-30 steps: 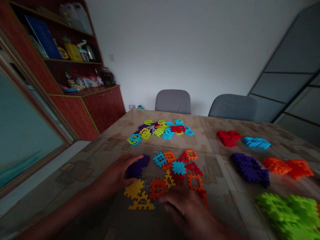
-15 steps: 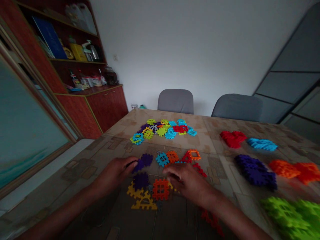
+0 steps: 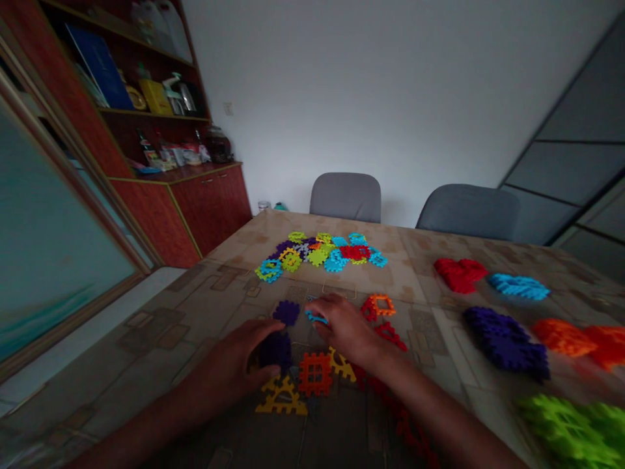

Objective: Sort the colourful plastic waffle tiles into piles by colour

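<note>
A loose group of toothed plastic tiles lies on the patterned table (image 3: 215,306) in front of me. My left hand (image 3: 239,365) curls around a dark purple tile (image 3: 276,350), thumb and fingers closed on it. A second purple tile (image 3: 286,312) lies just beyond. My right hand (image 3: 344,326) rests over a light blue tile (image 3: 315,317), fingers bent down onto it. Under my hands lie an orange square tile (image 3: 315,373) and yellow triangular tiles (image 3: 282,398).
A mixed pile of tiles (image 3: 319,254) lies further back. Sorted heaps sit to the right: red (image 3: 459,272), blue (image 3: 518,285), purple (image 3: 505,339), orange (image 3: 579,337), green (image 3: 576,426). Two grey chairs (image 3: 346,195) stand behind the table; a wooden cabinet (image 3: 190,202) is at left.
My right hand moved forward and left from the near tiles onto the light blue tile. My left hand drew back from the far purple tile and closed on the nearer one.
</note>
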The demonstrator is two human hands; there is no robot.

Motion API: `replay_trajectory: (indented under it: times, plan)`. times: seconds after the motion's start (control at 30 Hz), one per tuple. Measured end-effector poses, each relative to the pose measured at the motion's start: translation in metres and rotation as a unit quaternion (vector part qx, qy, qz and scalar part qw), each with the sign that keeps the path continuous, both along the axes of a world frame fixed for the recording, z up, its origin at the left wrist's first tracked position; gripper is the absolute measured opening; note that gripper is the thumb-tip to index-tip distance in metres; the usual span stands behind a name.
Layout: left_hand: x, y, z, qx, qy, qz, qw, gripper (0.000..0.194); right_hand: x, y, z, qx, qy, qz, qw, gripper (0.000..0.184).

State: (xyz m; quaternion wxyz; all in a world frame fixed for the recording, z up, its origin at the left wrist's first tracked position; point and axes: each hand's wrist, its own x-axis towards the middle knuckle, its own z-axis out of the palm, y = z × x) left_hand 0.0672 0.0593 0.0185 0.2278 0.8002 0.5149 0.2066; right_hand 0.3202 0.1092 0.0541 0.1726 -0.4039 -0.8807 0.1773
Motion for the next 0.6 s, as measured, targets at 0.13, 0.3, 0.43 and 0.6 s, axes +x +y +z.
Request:
replay_trajectory:
  times: [0.13,0.3,0.43,0.6]
  plan:
    - [-0.002,-0.003,-0.007,0.007,0.025,-0.006,1.0,0.06,-0.026,0.013,0.0,0.01,-0.043,0.004,0.999,0.037]
    - [0.0,-0.008,-0.007,0.039,0.066,-0.018,0.997,0.064,-0.048,0.018,-0.004,0.01,-0.091,-0.011,0.996,0.044]
    - [0.004,-0.012,-0.006,0.037,0.075,-0.007,0.996,0.07,-0.055,0.02,-0.007,0.014,-0.1,-0.029,0.994,0.05]
    - [0.013,-0.016,-0.009,0.044,0.065,0.021,0.997,0.071,-0.049,0.023,-0.007,0.013,-0.087,-0.053,0.995,0.067]
